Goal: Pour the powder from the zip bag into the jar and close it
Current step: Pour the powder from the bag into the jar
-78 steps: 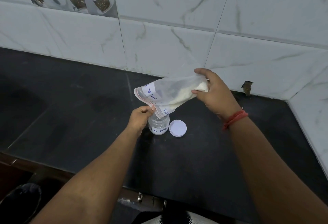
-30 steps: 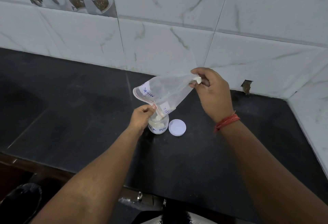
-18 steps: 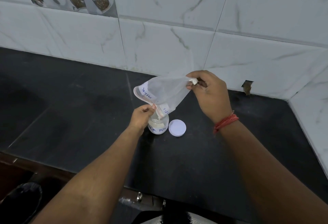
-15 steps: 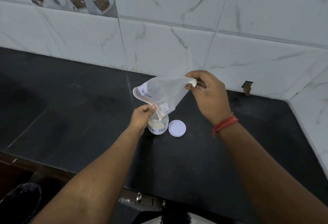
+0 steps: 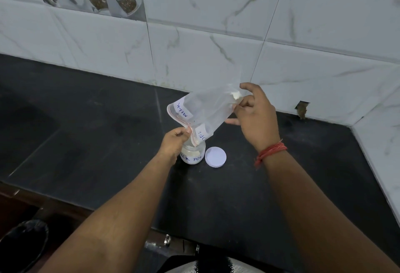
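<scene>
A clear zip bag (image 5: 206, 112) with white labels is tilted mouth-down over a small clear jar (image 5: 193, 154) on the black counter. My left hand (image 5: 175, 143) pinches the bag's red-lined mouth at the jar's opening and partly hides the jar. My right hand (image 5: 253, 117) holds the bag's raised bottom corner, where a small clump of white powder (image 5: 236, 96) remains. The jar holds white powder and bears a handwritten label. Its white lid (image 5: 215, 157) lies flat on the counter just right of the jar.
The black counter (image 5: 108, 143) runs to a white marble-tiled wall (image 5: 216, 34) behind and on the right. A small hole (image 5: 302, 109) sits in the wall's base at the right. The counter's front edge (image 5: 54, 201) lies below my arms.
The bulk of the powder has slid from the bag into the jar. My right hand shifted along the bag's bottom corner, and its fingers have loosened around it.
</scene>
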